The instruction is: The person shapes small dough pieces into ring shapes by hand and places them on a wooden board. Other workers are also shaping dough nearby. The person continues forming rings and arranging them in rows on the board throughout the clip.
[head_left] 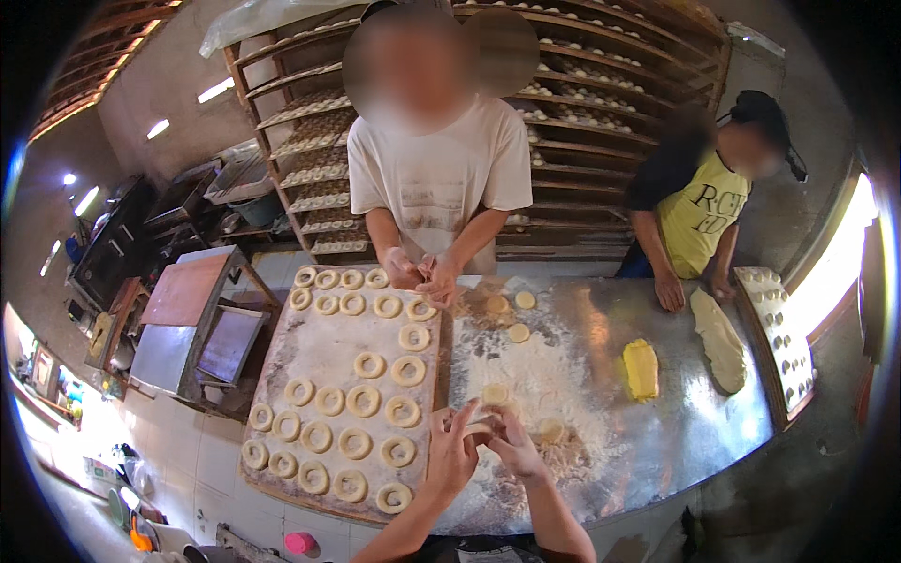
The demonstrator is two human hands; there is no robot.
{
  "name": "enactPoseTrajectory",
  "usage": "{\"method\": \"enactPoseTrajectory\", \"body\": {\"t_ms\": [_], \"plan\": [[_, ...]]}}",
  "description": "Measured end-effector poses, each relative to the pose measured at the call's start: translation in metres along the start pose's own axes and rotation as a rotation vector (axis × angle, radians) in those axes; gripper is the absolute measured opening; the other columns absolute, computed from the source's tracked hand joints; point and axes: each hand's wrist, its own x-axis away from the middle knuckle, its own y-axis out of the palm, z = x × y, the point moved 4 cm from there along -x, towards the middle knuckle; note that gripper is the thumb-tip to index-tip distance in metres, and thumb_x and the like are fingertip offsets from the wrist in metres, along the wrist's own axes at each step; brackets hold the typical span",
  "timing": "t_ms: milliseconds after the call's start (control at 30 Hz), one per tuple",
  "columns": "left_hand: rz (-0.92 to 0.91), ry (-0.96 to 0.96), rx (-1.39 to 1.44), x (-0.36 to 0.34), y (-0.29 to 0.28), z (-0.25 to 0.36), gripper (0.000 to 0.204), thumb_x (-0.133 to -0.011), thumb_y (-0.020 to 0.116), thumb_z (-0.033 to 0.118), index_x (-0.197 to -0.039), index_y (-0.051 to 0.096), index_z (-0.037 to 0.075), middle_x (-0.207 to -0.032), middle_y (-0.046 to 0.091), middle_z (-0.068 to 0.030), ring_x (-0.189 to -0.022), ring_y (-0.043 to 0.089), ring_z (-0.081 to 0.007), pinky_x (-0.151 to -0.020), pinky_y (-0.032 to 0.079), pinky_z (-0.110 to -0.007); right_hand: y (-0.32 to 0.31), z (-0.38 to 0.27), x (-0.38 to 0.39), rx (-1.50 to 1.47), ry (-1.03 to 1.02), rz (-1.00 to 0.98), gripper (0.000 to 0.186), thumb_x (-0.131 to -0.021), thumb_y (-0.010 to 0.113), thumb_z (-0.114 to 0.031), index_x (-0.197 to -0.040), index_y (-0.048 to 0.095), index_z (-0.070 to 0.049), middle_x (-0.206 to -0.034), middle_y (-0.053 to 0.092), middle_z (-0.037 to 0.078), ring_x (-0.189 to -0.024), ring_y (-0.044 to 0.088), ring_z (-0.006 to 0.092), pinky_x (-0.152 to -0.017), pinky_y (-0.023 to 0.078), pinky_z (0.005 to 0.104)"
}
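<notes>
Over the floured metal table (601, 469), my left hand (454, 448) and my right hand (516, 445) hold one piece of pale dough (479, 428) between their fingertips. It looks like a ring, though fingers cover part of it. Just beyond my hands lies a flat dough round (495, 394), and another dough round (551, 431) rests to the right. Left of my hands, a floured wooden board (324, 375) carries rows of dough rings, such as this nearby dough ring (398, 451). Two more dough rounds (518, 333) lie farther away.
Across the table, a person in a white shirt (441, 159) works dough with both hands. At the right, a person in yellow (699, 216) stands beside a long dough slab (719, 342). A yellow block (641, 370) and a tray of dough pieces (775, 338) are nearby. Racks (582, 122) stand behind.
</notes>
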Motion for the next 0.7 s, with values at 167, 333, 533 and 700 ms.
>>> {"method": "enactPoseTrajectory", "body": {"t_ms": [167,333,533,700], "plan": [[-0.129,-0.253,0.995,0.008,-0.005,-0.023,0.075,-0.085,0.055,-0.011,-0.151,0.030,0.014,-0.095,0.057,-0.0084,-0.085,0.061,-0.0221,-0.084,0.050,-0.036,0.028,-0.018,-0.004,-0.767,0.146,-0.133,0.051,-0.089,0.063,-0.028,-0.129,0.048,-0.001,-0.095,0.063,0.009,-0.097,0.061,0.0260,-0.091,0.048,0.0378],[0.123,-0.553,1.262,0.013,-0.031,-0.064,0.054,-0.100,0.051,0.019,-0.148,0.026,0.015,-0.085,0.059,-0.0065,-0.079,0.063,-0.0214,-0.067,0.054,-0.036,0.081,-0.025,-0.021,0.300,-0.103,-0.056,0.068,-0.099,0.044,-0.059,-0.142,0.038,-0.006,-0.076,0.061,0.007,-0.084,0.061,0.0206,-0.082,0.046,0.0313],[0.087,-0.252,0.163,-0.004,-0.096,-0.091,0.033,-0.104,0.044,0.027,-0.129,0.042,0.006,-0.077,0.071,-0.0171,-0.066,0.068,-0.0434,-0.060,0.053,-0.053,0.161,-0.018,-0.044,0.351,0.010,-0.225,0.081,-0.096,0.045,-0.068,-0.149,0.033,-0.008,-0.083,0.066,0.011,-0.081,0.064,0.0138,-0.074,0.050,0.0262],[0.142,-0.308,0.277,-0.003,-0.153,-0.126,0.020,-0.104,0.048,0.021,-0.117,0.051,0.006,-0.075,0.069,-0.0178,-0.067,0.069,-0.0404,-0.056,0.053,-0.049,0.218,0.001,-0.070,-0.009,-0.055,-0.251,0.077,-0.096,0.055,-0.055,-0.147,0.032,-0.002,-0.095,0.065,0.010,-0.084,0.061,0.0133,-0.077,0.049,0.0271]]}}
